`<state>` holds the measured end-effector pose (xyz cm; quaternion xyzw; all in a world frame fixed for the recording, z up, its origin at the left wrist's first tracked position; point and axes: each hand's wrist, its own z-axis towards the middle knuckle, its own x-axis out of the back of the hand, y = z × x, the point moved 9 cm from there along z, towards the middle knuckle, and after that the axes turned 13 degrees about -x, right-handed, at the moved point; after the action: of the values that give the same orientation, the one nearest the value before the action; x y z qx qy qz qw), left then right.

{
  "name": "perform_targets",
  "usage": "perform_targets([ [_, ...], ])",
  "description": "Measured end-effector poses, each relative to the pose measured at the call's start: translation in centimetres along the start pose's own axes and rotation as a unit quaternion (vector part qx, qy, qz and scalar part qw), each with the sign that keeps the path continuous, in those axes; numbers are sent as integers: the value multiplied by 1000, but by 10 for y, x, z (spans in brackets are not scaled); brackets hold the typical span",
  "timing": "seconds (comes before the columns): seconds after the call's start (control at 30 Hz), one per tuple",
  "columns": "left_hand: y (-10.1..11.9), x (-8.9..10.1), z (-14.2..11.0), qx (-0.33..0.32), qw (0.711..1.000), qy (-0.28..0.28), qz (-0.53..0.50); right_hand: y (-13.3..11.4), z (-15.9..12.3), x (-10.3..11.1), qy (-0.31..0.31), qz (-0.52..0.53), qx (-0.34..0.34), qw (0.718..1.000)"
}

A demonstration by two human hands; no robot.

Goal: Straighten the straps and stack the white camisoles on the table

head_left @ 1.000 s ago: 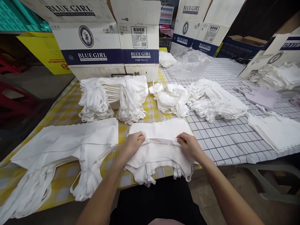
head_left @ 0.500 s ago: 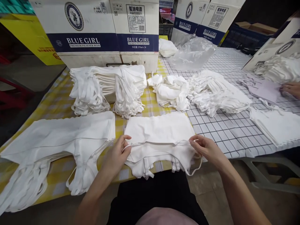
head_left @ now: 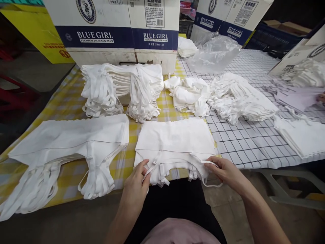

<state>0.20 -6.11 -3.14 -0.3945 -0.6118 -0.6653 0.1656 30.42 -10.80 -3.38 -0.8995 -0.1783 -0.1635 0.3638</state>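
Note:
A white camisole (head_left: 175, 135) lies flat in front of me, its shoulder straps toward the table's near edge, on top of other white pieces. My left hand (head_left: 137, 181) pinches its left strap (head_left: 151, 166) between thumb and fingers. The right strap (head_left: 212, 163) is gripped by my right hand (head_left: 224, 171), with a loop of it hanging down below the fingers. To the left lies a stack of similar white camisoles (head_left: 83, 134), straps bunched at the front. Behind it stands a thicker folded pile of white camisoles (head_left: 122, 81), straps hanging forward.
Crumpled white garments (head_left: 189, 95) and another white stack (head_left: 243, 98) lie behind and right. A large beer carton (head_left: 122, 54) and a clear plastic bag (head_left: 215, 56) are at the back. Another person's hand (head_left: 321, 97) touches lilac fabric (head_left: 294, 95) at right.
The camisole's top part has been folded down toward me. Both hands have moved nearer the front edge, drawing the straps with them. A co-worker's hand has come in at right.

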Motion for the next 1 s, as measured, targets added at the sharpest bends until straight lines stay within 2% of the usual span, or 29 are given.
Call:
perform_targets([
  [0.23,-11,0,1,35,999,-8,1,3,0,0,8,15,20,1000],
  [0.4,-4,2,1,30,999,-12,27,5,-4,-4,-12,25,20,999],
  [0.53,-3,5,1,24,998,10,51,6,-9,-3,-22,19,36,999],
  [0.6,-3,10,5,7,997,23,67,3,-13,5,-21,1,56,998],
  [0.7,6,29,24,-67,985,75,142,-8,-16,23,-11,-22,88,996],
  [0.77,13,43,42,-110,965,114,208,-16,-10,41,18,-13,102,995],
  [0.83,17,52,65,-120,949,128,261,-23,5,61,86,2,106,991],
  [0.93,16,53,99,-96,940,104,312,-29,34,84,214,20,92,972],
  [1.0,13,48,116,-68,935,73,341,-30,55,89,271,23,70,960],
])
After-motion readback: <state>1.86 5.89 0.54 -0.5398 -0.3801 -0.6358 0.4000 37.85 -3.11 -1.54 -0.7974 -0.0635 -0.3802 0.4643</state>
